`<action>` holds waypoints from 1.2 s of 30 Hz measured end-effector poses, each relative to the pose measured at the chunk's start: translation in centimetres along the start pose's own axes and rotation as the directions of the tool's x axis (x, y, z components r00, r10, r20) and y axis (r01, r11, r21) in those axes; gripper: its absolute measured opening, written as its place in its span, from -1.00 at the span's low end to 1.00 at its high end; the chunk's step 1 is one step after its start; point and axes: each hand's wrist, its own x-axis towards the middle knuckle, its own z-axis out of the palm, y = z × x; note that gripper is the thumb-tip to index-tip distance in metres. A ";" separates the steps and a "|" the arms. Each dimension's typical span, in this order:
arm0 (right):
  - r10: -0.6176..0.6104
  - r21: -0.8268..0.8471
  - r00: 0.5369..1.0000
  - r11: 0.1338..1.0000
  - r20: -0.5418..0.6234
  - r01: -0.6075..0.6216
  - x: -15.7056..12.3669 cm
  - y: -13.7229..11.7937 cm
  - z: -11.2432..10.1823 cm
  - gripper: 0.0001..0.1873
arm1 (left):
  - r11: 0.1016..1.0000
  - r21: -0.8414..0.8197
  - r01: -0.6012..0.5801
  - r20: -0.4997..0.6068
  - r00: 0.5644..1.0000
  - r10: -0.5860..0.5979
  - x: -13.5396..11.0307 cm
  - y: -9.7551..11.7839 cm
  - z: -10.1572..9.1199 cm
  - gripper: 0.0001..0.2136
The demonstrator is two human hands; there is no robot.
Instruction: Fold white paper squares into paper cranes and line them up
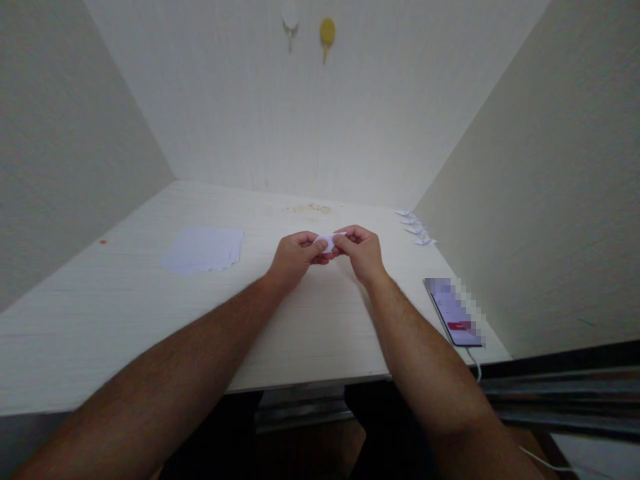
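A small folded piece of white paper (pixel 329 242) is held between both hands above the middle of the table. My left hand (pixel 296 255) pinches its left end, thumb on top and fingers beneath. At the right end, my right hand (pixel 364 253) grips it the same way, with the thumb pressed on its face. The fingers hide part of the paper, so its full shape does not show. To the left lies a stack of white paper sheets (pixel 205 249). Several small folded paper figures (pixel 416 228) sit in a row by the right wall.
A phone (pixel 454 312) with a white cable (pixel 475 365) lies near the table's right front edge. Walls enclose the white table (pixel 125 320) at the back and sides. A white hook (pixel 290 23) and a yellow hook (pixel 327 32) hang on the back wall.
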 end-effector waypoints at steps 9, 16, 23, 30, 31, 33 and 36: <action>-0.018 -0.004 1.000 1.000 0.007 0.018 -0.1 0.0 0.2 -0.78 | 0.984 0.166 -0.063 0.001 0.998 0.064 -0.3 0.1 0.0 -0.75; -0.018 -0.025 0.999 1.000 0.039 0.019 0.0 0.3 0.3 -0.76 | 0.952 0.292 -0.088 -0.004 0.996 0.093 -0.5 0.4 0.0 -0.77; 0.033 -0.037 0.998 0.999 0.058 -0.031 0.1 0.4 0.3 -0.74 | 0.891 0.444 -0.090 0.006 0.995 0.098 -0.8 1.0 0.2 -0.80; 0.038 -0.062 0.997 0.998 0.073 -0.033 0.1 0.5 0.4 -0.74 | 0.830 0.547 -0.107 0.033 0.994 0.107 -0.7 1.0 0.1 -0.84; 0.032 -0.068 0.997 0.997 0.077 -0.026 0.1 0.5 0.4 -0.75 | 0.815 0.567 -0.115 0.038 0.993 0.114 -0.7 1.0 0.0 -0.83; 0.024 -0.084 0.996 0.996 0.083 -0.017 0.1 0.5 0.3 -0.76 | 0.782 0.608 -0.136 0.050 0.990 0.133 -0.7 1.1 0.0 -0.82; 0.016 -0.116 0.997 0.993 0.080 -0.007 0.0 0.3 0.3 -0.76 | 0.732 0.661 -0.167 0.058 0.983 0.172 -0.9 1.3 0.1 -0.80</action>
